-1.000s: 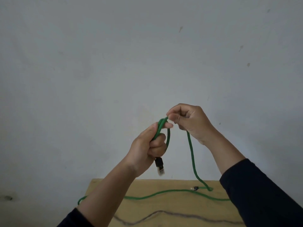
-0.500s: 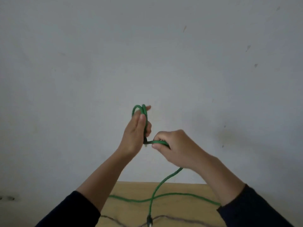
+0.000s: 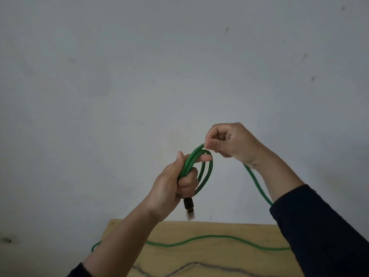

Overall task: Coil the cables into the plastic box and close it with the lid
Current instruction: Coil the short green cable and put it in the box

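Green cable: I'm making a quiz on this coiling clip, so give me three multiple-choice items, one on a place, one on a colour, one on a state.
1. Where does the black plug hang?
A. Below the left hand
B. On the table
C. In the right hand

2. What colour is the other cable lying on the wooden table?
A. Red
B. Grey
C. Yellow

3. How does the right hand meet the green cable?
A. Flat beneath it
B. Apart from it
C. Pinching it

A: the plug dangles under the left hand.
B: it is grey.
C: fingertips pinch the loop's top.
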A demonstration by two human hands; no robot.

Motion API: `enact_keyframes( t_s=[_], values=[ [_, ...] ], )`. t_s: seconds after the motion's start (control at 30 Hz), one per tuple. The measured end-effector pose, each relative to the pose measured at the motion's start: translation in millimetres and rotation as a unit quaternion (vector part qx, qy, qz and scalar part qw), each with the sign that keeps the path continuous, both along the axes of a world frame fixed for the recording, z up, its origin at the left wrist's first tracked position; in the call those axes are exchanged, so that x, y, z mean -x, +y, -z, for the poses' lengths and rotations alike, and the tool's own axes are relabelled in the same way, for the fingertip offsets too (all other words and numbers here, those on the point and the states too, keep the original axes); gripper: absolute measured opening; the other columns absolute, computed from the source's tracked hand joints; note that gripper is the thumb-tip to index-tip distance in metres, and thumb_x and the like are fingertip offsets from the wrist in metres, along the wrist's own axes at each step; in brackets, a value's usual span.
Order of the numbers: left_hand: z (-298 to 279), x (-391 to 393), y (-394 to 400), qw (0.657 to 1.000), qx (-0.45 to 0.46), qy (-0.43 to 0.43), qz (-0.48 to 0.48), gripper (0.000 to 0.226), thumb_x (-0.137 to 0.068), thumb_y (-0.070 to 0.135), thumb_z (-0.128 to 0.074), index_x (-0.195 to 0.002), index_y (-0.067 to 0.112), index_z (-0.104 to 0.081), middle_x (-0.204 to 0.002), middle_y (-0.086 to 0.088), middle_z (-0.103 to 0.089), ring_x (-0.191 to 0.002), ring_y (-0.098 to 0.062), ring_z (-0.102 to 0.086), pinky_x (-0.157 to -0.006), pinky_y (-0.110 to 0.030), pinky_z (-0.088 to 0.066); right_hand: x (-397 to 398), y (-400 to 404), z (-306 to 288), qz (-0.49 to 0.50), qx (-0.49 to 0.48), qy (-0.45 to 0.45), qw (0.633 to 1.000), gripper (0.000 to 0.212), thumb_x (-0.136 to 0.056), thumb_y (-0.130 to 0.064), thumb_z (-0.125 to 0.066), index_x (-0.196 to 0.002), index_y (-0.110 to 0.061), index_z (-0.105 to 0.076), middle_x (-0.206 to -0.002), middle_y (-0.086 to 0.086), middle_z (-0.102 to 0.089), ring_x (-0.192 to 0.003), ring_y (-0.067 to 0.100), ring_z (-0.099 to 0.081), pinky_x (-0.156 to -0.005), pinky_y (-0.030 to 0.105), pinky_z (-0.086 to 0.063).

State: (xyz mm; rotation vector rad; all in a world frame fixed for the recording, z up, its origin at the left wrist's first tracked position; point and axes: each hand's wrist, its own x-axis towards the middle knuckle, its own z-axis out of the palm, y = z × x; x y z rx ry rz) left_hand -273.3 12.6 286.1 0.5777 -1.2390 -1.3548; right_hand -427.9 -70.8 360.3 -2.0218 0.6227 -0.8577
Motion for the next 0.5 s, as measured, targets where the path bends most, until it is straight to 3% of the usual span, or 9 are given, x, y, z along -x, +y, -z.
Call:
enact_keyframes(
  t_s=[0.13, 0.27, 0.4, 0.5],
  values=[
    [-17.4, -2.8, -1.9, 0.983, -0.036, 0.177, 0.025, 0.053, -0.093, 0.045, -0.028, -0.105, 0.013, -0.068, -0.052, 0.009, -0.012, -0.041, -0.006, -0.011, -0.039, -0.016, -0.018, -8.4, -10.1, 36.6, 0.039, -0.073, -0.092, 0.992, 0.018, -0.083, -0.034, -0.059, -0.075, -0.022, -0.07, -0.05, -0.005, -0.041, -0.042, 0.009, -0.028, -0.042, 0.021, -0.021],
    [-37.2, -17.9, -14.6, 0.955, 0.01, 0.295, -0.015, 0.049, -0.098, 0.044, -0.025, -0.113, 0.012, -0.058, -0.049, 0.008, -0.024, -0.039, -0.003, -0.03, -0.043, -0.014, -0.03, -20.6, -0.8, 83.0, 0.114, -0.05, 0.008, 0.992, 0.024, -0.095, -0.031, -0.045, -0.093, -0.038, -0.068, -0.054, -0.004, -0.039, -0.046, 0.01, -0.031, -0.045, 0.024, -0.025],
    [-41.2, -30.0, -33.6, 0.964, 0.019, 0.215, -0.153, 0.039, -0.101, 0.038, -0.024, -0.12, 0.015, -0.049, -0.055, 0.008, -0.034, -0.049, -0.007, -0.033, -0.057, -0.019, -0.035, -38.7, 26.4, 94.0, 0.083, 0.038, 0.142, 0.986, 0.025, -0.096, -0.029, -0.044, -0.116, -0.028, -0.059, -0.056, -0.009, -0.043, -0.049, 0.013, -0.037, -0.051, 0.024, -0.032],
    [-30.6, -44.3, -44.8, 0.955, 0.025, 0.033, -0.294, 0.036, -0.102, 0.034, -0.023, -0.124, 0.02, -0.048, -0.056, 0.009, -0.038, -0.052, -0.008, -0.036, -0.063, -0.025, -0.034, -40.1, 41.6, 75.8, 0.047, 0.077, 0.239, 0.967, 0.022, -0.095, -0.03, -0.046, -0.102, -0.017, -0.061, -0.06, -0.004, -0.05, -0.047, 0.013, -0.041, -0.05, 0.025, -0.034]
  ],
)
